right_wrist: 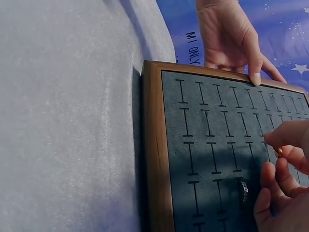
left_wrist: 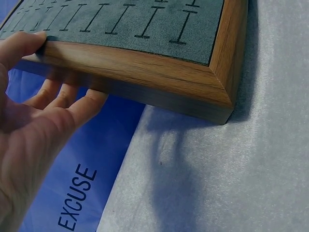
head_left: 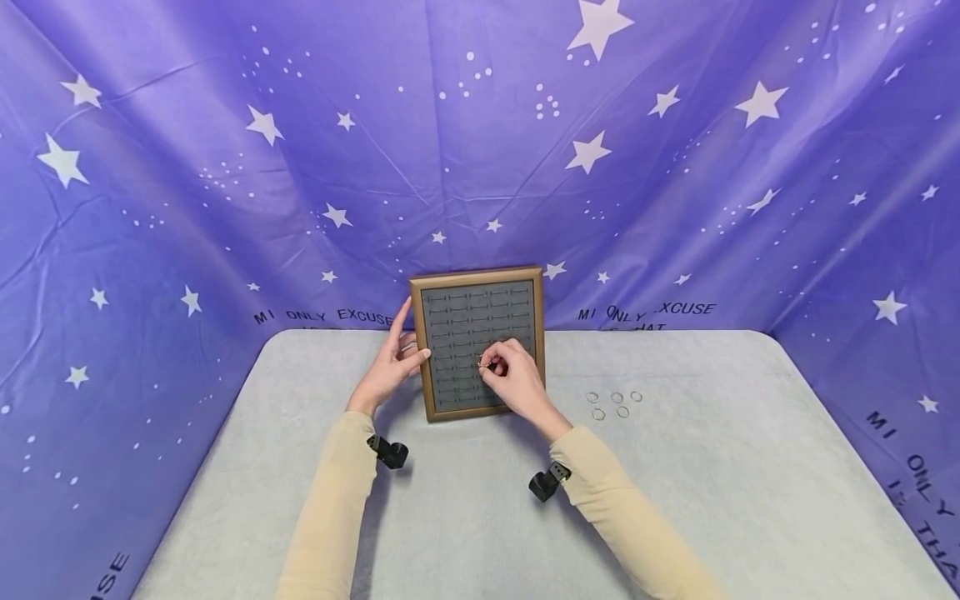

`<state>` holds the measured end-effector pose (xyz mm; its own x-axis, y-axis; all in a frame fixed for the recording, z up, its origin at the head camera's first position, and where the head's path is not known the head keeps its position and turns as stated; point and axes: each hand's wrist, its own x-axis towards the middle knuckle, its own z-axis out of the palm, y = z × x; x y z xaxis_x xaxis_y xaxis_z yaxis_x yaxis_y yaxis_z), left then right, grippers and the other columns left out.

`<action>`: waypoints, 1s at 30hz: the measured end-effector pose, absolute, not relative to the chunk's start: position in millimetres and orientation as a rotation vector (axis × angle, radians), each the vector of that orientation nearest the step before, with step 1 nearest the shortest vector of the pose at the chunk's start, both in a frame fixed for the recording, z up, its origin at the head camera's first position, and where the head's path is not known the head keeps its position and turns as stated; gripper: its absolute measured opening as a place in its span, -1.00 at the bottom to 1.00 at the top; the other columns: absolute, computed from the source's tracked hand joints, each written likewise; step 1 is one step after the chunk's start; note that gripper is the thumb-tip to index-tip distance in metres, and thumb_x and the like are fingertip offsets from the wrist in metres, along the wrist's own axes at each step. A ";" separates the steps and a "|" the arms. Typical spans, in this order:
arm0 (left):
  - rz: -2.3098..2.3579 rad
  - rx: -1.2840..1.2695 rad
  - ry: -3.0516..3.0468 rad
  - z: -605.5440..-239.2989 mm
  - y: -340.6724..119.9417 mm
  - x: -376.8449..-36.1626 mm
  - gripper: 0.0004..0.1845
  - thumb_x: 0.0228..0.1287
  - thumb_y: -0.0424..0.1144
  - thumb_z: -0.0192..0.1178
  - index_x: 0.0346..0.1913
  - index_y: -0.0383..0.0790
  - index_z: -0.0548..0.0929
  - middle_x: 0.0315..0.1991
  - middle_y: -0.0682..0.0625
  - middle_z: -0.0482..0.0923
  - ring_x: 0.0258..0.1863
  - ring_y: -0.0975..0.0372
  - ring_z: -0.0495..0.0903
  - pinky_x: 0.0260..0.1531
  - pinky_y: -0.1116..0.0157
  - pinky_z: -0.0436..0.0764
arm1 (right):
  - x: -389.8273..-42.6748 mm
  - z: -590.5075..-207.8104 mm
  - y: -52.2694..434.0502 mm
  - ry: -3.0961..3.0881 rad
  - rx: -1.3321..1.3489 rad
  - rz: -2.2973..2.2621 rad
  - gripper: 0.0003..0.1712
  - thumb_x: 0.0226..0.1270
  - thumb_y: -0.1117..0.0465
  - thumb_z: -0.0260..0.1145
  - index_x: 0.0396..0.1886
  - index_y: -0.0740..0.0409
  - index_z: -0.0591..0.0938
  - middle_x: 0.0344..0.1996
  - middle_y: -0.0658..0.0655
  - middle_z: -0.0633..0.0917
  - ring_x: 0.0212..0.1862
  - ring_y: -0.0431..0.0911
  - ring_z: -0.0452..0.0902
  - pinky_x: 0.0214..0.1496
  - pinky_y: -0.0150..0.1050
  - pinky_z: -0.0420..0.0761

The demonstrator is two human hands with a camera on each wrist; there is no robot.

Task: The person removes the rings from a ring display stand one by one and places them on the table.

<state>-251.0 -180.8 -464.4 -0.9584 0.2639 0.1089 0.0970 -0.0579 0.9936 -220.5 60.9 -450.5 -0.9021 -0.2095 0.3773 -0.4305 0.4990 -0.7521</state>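
A grey felt-like surface [head_left: 465, 517] carries five small silver rings [head_left: 614, 403] lying loose in a cluster toward its right half, nearer the far edge than the near one. Behind and to both sides hangs a purple backdrop [head_left: 225, 167] printed with white stars, dots and black lettering.

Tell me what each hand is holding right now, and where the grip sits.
Right hand pinches a small gold ring at its band, over the ring tray. Left hand holds the tray's left frame edge.
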 end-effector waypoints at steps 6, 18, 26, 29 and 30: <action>2.175 0.384 2.046 -463.7 -180.8 -251.0 -0.02 0.34 -0.51 0.12 0.49 0.51 -0.08 0.20 -0.35 0.38 0.02 -0.01 0.53 -0.02 -0.15 0.52 | -215.5 -452.3 65.5 -2.476 0.573 1.434 -0.82 0.11 0.43 0.40 -0.48 0.10 0.59 -0.34 0.07 0.53 -0.36 -0.12 0.46 -0.31 -0.31 0.51; 2.168 0.370 2.014 -450.6 -178.4 -243.9 -0.02 0.33 -0.55 0.09 0.54 0.31 -0.17 0.22 -0.42 0.32 0.00 0.03 0.53 0.01 -0.21 0.46 | -208.4 -457.4 74.6 -2.463 0.539 1.512 -0.82 0.06 0.49 0.39 -0.48 0.15 0.62 -0.33 0.09 0.54 -0.36 -0.12 0.47 -0.35 -0.36 0.50; 2.164 0.385 2.025 -441.9 -176.5 -238.3 -0.03 0.33 -0.54 0.09 0.55 0.27 -0.17 0.21 -0.42 0.33 0.00 0.04 0.53 -0.01 -0.16 0.49 | -201.7 -460.5 82.8 -2.487 0.473 1.575 -0.83 0.08 0.49 0.39 -0.47 0.16 0.64 -0.32 0.09 0.54 -0.35 -0.11 0.47 -0.35 -0.37 0.48; 2.159 0.377 2.026 -442.4 -176.5 -238.3 -0.03 0.33 -0.53 0.10 0.54 0.28 -0.16 0.22 -0.41 0.33 0.02 0.00 0.52 -0.01 -0.16 0.49 | -200.8 -462.6 86.4 -2.493 0.463 1.572 -0.83 0.08 0.50 0.39 -0.45 0.16 0.64 -0.32 0.09 0.54 -0.35 -0.11 0.47 -0.35 -0.37 0.47; 2.158 0.376 2.026 -442.5 -176.5 -238.3 -0.03 0.33 -0.53 0.10 0.54 0.28 -0.16 0.22 -0.41 0.33 0.03 -0.01 0.51 -0.01 -0.16 0.49 | -200.5 -463.1 87.6 -2.494 0.458 1.575 -0.83 0.08 0.50 0.38 -0.45 0.17 0.65 -0.32 0.09 0.54 -0.35 -0.11 0.47 -0.35 -0.37 0.47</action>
<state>-238.3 -176.5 -442.5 -0.9559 0.2840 0.0743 0.0562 -0.0711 0.9959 -200.5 87.6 -463.1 -0.9409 -0.1728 0.2912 -0.3372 0.3999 -0.8523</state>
